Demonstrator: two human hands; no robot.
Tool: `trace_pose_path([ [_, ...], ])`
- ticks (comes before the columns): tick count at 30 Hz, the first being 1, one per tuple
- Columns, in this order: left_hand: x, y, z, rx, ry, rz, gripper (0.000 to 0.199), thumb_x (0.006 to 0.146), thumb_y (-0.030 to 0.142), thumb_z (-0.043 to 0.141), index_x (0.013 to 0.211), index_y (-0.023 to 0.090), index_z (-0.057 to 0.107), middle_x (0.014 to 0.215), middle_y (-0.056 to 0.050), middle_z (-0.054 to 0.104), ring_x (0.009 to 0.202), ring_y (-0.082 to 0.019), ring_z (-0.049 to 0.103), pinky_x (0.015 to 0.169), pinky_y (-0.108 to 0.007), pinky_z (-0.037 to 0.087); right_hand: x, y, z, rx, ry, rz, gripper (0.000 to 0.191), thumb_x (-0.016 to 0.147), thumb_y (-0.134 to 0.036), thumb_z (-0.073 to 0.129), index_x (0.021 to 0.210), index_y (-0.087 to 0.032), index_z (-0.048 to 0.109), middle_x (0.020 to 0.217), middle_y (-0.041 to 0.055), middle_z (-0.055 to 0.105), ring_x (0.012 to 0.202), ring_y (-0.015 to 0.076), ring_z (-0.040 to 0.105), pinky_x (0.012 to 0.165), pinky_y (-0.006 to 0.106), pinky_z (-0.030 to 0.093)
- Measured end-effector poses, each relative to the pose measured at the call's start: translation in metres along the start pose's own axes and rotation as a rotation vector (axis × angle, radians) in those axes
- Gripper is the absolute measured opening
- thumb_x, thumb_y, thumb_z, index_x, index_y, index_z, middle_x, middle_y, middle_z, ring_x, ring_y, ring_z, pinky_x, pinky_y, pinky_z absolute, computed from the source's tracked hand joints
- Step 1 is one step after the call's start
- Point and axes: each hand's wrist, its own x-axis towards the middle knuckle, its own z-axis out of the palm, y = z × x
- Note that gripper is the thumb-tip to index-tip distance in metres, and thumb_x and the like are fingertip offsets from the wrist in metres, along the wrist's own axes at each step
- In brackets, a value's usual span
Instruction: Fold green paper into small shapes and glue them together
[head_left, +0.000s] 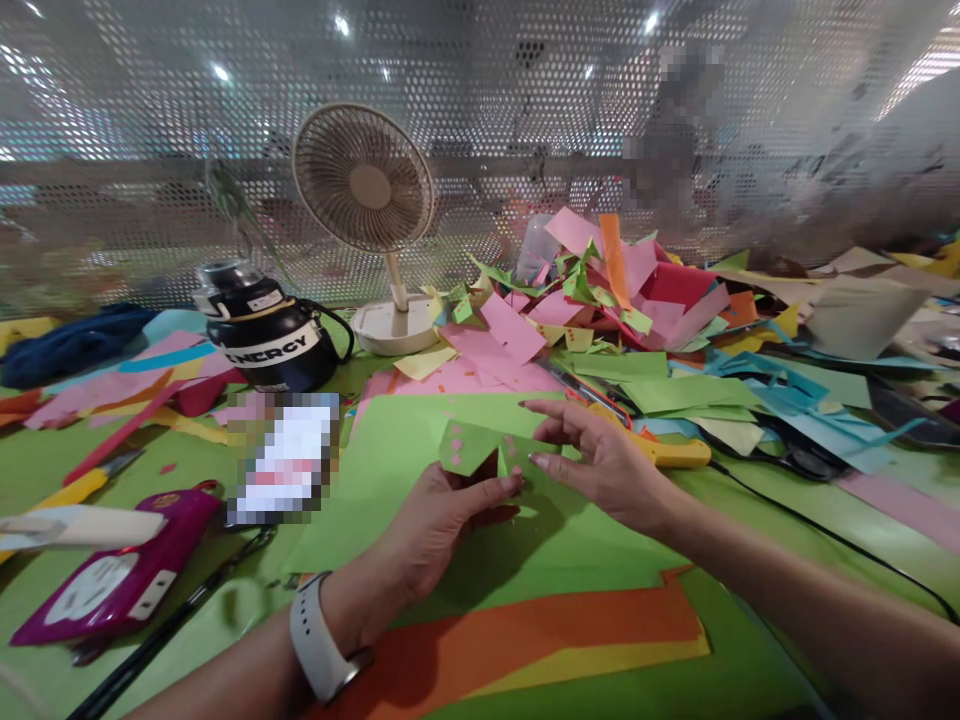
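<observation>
Folded green paper point(466, 448) pinched in left hand point(459, 510), above green sheet point(375, 480); right hand point(592, 460) at its edge, fingers apart. Green tabletop point(300, 640), perforated metal screen point(480, 90) behind. Black bottle point(274, 350) reads "ENERGY".

A black bottle point(271, 345) stands beside a beige fan point(370, 186), near what may be a phone point(289, 458).

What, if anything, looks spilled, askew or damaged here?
The coloured paper scraps lie in a loose, jumbled heap right of the fan, pointing every which way. That looks untidy, probably just offcuts; the fan stands, and no liquid spill shows.
</observation>
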Motion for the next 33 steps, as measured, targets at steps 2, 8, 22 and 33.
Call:
trace_pose_path([
  [2,0.000,0.000,0.000,0.005,0.015,-0.002,0.026,0.064,0.023,0.083,0.088,0.017,0.074,0.088,-0.004,0.074,0.077,-0.014,0.064,0.071,-0.025,0.052,0.000,-0.001,0.000,0.023,0.000,0.005,0.052,0.080,-0.021,0.060,0.130,-0.019,0.048,0.092,0.0023,0.059,0.086,0.0140,0.057,0.080,0.031,0.047],
  [8,0.001,0.000,0.002,0.004,0.032,-0.005,0.024,0.063,0.023,0.084,0.084,0.016,0.074,0.081,-0.003,0.073,0.072,-0.013,0.063,0.071,-0.025,0.050,0.002,-0.005,0.001,0.056,0.011,0.010,0.051,0.078,-0.019,0.059,0.128,-0.017,0.049,0.091,0.0026,0.060,0.083,0.0138,0.057,0.078,0.031,0.047],
  [22,-0.001,-0.003,-0.002,0.064,0.030,0.044,0.027,0.066,0.024,0.082,0.091,0.020,0.074,0.091,-0.003,0.075,0.078,-0.014,0.064,0.072,-0.025,0.049,0.002,-0.008,-0.003,0.102,0.017,0.017,0.056,0.076,-0.020,0.063,0.129,-0.014,0.049,0.091,0.0032,0.061,0.078,0.0119,0.057,0.072,0.028,0.047],
  [33,-0.001,-0.003,0.000,0.017,0.036,0.057,0.022,0.066,0.023,0.082,0.086,0.020,0.075,0.087,-0.003,0.074,0.075,-0.014,0.064,0.073,-0.025,0.049,0.001,-0.012,-0.002,0.050,0.020,-0.016,0.053,0.077,-0.020,0.062,0.129,-0.016,0.051,0.091,0.0042,0.063,0.081,0.0139,0.059,0.075,0.030,0.048],
])
